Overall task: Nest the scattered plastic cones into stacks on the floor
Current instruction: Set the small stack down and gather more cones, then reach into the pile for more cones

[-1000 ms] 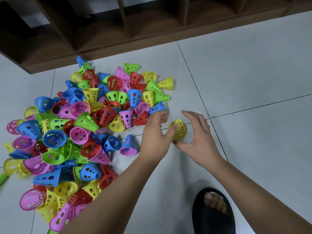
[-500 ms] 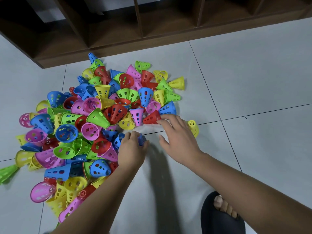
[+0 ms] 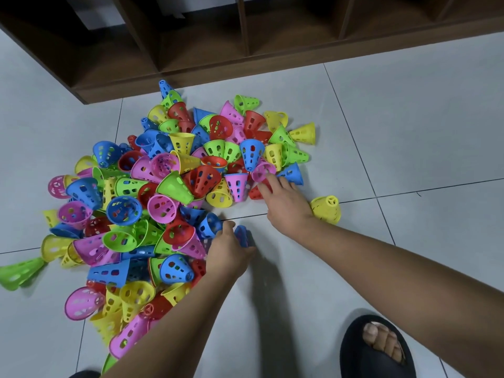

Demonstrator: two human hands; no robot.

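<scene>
A big heap of perforated plastic cones point(image 3: 174, 186) in blue, pink, green, yellow and red lies scattered on the tiled floor. My left hand point(image 3: 229, 251) is at the heap's right edge, its fingers curled round a blue cone point(image 3: 241, 236) that is partly hidden by them. My right hand point(image 3: 286, 204) reaches into the heap's near right side with fingers stretched out. Its fingertips lie on a red cone point(image 3: 255, 192) just below a pink cone point(image 3: 263, 170). A single yellow cone point(image 3: 326, 209) stands base down on the floor, right of my right wrist.
A dark wooden shelf unit point(image 3: 245, 64) runs along the far side of the heap. A foot in a black sandal point(image 3: 379, 347) stands at the bottom right. Bare grey tiles point(image 3: 409, 132) stretch to the right. One green cone point(image 3: 19, 272) lies apart at the far left.
Both hands let go of the yellow cone, which now stands alone on the floor. My left hand moved to the blue cone and closed on it. My right hand shifted left to the heap.
</scene>
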